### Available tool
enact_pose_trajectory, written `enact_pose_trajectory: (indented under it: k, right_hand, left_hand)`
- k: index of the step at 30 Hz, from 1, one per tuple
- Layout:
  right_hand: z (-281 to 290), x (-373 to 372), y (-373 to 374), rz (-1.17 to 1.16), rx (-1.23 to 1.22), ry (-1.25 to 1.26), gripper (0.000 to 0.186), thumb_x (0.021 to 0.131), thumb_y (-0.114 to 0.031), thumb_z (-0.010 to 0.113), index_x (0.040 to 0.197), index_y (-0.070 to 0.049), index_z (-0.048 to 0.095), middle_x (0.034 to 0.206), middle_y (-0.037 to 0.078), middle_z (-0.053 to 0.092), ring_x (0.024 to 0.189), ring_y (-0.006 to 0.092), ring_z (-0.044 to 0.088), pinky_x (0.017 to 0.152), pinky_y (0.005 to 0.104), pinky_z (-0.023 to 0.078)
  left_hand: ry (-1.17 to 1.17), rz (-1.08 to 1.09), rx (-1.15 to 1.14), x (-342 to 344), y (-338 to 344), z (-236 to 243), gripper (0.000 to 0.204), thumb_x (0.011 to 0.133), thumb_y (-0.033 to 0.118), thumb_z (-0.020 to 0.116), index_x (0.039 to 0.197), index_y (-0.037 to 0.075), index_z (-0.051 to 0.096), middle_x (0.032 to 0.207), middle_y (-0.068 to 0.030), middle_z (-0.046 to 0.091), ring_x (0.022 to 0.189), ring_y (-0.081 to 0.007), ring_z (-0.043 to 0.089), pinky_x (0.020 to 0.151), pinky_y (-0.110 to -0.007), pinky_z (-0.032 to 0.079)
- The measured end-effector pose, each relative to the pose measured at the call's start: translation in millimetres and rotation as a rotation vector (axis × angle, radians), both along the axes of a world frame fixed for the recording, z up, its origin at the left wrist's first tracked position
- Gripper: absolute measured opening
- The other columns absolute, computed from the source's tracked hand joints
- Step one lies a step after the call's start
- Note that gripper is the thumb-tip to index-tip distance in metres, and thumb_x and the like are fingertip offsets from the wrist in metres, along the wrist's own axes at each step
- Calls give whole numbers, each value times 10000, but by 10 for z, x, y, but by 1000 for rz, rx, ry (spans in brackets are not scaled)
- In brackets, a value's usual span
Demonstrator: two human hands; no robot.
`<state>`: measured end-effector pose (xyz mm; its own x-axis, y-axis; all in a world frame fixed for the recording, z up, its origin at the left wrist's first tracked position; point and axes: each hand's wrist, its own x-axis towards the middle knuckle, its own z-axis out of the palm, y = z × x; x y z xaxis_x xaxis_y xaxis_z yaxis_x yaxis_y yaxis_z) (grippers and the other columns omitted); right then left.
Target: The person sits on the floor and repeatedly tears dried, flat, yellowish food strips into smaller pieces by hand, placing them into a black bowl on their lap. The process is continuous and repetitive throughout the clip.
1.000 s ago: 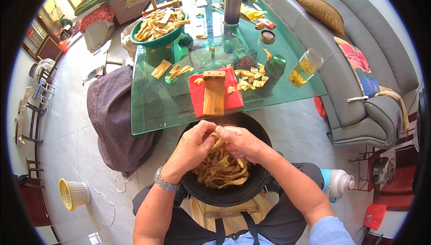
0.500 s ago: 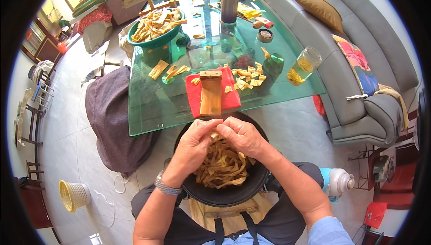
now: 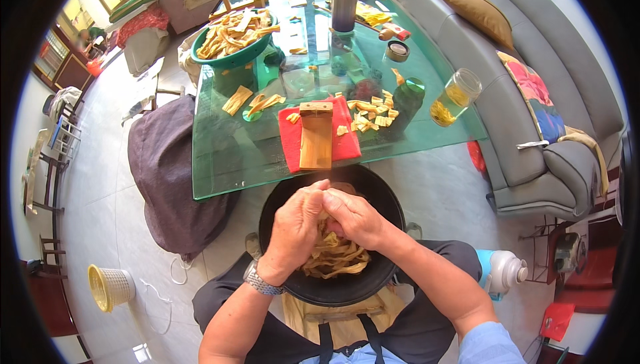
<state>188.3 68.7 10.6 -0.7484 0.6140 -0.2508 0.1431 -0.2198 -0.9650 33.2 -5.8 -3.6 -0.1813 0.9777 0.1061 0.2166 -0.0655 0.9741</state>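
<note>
My left hand (image 3: 297, 217) and my right hand (image 3: 353, 216) meet above a black pot (image 3: 273, 197) between my knees. Both are closed, fingertips and thumbs pressed together. A bit of a tan dried strip (image 3: 324, 223) shows between them; the fingers hide most of it. Below, a heap of brownish strips (image 3: 337, 257) fills part of the pot. Just beyond my hands, a wooden block tool (image 3: 316, 139) with a raised bar at its far end rests on a red cloth (image 3: 291, 144) at the glass table's near edge.
Short cut pieces (image 3: 363, 123) lie right of the cloth on the glass table (image 3: 233, 174). Further back are a green basin (image 3: 230, 61) of dried strips, a thermos (image 3: 344, 1) and a glass jar (image 3: 456, 97). A grey sofa (image 3: 460, 44) stands right; a yellow basket (image 3: 110, 289) is at left.
Both hands have shifted slightly lower over the pot and closed more tightly together, their knuckles turned more upward. The view has tilted a little.
</note>
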Motion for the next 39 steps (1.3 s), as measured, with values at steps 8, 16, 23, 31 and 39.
enact_pose_trajectory:
  k: [8, 16, 23, 31, 39]
  right_hand:
    - [84, 122, 194, 37, 142, -150, 454, 1033, -471, 641, 967, -22, 625, 844, 29, 621, 768, 102, 555, 689, 286, 491]
    - [41, 159, 69, 110, 406, -200, 334, 1014, -332, 688, 966, -14, 601, 810, 194, 681, 742, 318, 683, 687, 415, 525]
    - [-197, 24, -82, 241, 647, -143, 250, 1032, -276, 650, 1030, -36, 579, 827, 193, 700, 797, 419, 698, 677, 476, 534]
    - [-92, 367, -107, 523, 488, -103, 294, 1050, -338, 608, 951, -62, 581, 764, 194, 658, 744, 441, 649, 646, 513, 491]
    - [133, 412, -36, 377, 707, -64, 277, 1035, -298, 653, 901, -76, 557, 682, 150, 598, 629, 402, 620, 545, 463, 478]
  left_hand:
    - [-41, 43, -243, -383, 10, 73, 514, 1124, 427, 477, 1060, -35, 694, 864, -58, 724, 803, -115, 662, 783, -277, 533]
    - [-208, -439, -526, -538, -138, 274, 304, 1049, 194, 661, 1235, -46, 651, 1029, -73, 728, 987, -162, 673, 917, -310, 545]
    - [336, -614, -579, -437, -25, 217, 214, 988, 197, 681, 1074, 2, 691, 761, -78, 662, 716, -126, 640, 685, -316, 533]
    - [184, -803, -749, -467, -312, 266, 430, 1067, 443, 594, 963, 35, 678, 682, -23, 610, 612, -134, 578, 604, -309, 510]
    - [234, -717, -636, -643, -161, 445, 370, 1057, 377, 633, 906, 40, 636, 675, -19, 612, 624, -117, 599, 585, -303, 497]
